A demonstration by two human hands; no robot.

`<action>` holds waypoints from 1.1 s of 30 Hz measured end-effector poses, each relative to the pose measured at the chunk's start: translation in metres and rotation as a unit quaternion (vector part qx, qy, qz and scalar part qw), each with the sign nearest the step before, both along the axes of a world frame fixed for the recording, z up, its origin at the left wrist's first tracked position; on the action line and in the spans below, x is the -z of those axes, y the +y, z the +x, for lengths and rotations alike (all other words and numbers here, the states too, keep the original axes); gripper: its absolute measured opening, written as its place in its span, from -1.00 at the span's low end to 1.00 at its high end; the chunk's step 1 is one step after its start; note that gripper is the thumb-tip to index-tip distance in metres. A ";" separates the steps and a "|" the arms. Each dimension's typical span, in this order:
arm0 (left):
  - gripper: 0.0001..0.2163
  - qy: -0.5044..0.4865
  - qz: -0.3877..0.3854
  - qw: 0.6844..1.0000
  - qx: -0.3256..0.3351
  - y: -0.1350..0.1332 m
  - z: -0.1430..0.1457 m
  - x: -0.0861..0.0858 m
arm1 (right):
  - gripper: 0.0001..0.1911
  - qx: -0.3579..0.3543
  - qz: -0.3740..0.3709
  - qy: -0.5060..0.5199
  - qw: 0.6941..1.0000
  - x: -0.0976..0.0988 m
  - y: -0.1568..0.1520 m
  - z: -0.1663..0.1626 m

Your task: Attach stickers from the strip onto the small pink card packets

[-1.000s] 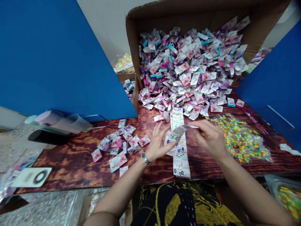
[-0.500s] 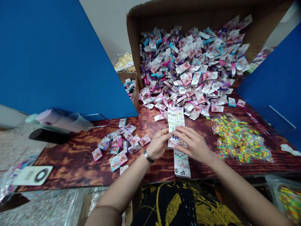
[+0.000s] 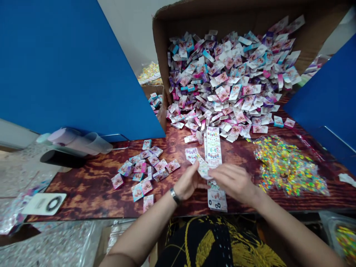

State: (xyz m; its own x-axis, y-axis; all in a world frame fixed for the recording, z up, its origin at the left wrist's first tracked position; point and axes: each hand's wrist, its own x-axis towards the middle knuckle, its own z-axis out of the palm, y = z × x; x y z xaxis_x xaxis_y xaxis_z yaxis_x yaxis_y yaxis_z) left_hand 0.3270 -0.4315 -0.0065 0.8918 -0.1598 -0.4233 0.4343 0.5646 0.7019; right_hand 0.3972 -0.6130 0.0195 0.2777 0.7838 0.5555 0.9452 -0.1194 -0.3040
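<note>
My left hand, with a metal band at the wrist, pinches a narrow printed paper leaflet between thumb and fingers. The leaflet is tilted and bent, its upper end pointing left. My right hand grips the leaflet's lower right end, fingers pressed together. Beneath both hands a pile of similar printed leaflets lies lengthwise on the table, its middle partly hidden by my right hand. Left of my hands is a loose group of small cardboard boxes with pictures of hands on them.
A large carton on its side spills many small open boxes onto the table. Bags of colourful pieces lie at right. Stacked cups and a white device are at left. Blue panels flank the workspace.
One leaflet has come off the pile and now tilts leftward between my hands; before, both hands were over the pile with the leaflets lying straight. The view has shifted slightly.
</note>
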 end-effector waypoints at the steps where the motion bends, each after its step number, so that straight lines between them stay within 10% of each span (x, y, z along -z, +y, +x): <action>1: -0.59 0.014 -0.036 0.998 -0.044 0.000 0.005 0.004 | -0.78 -0.036 -0.024 0.005 0.999 -0.002 0.000 -0.006; 5: -0.59 0.000 -0.040 0.987 -0.155 0.005 0.026 0.010 | -0.80 -0.078 -0.075 0.055 0.993 -0.009 -0.004 -0.018; 12: -0.51 -0.123 0.121 0.985 0.025 -0.003 0.011 0.008 | -0.83 0.142 0.009 0.182 0.973 -0.007 -0.003 0.020; 17: -0.62 -0.126 0.167 0.977 0.035 -0.007 0.011 0.008 | -0.84 0.205 0.044 0.162 0.964 0.004 0.005 0.027; 26: -0.73 -0.045 -0.040 0.997 -0.053 -0.006 0.021 0.004 | -0.67 0.067 -0.033 -0.065 0.995 0.020 -0.001 -0.008; 33: -0.80 -0.052 -0.006 0.997 -0.059 -0.006 0.017 0.000 | -0.75 0.084 0.020 0.130 0.988 0.030 0.002 0.001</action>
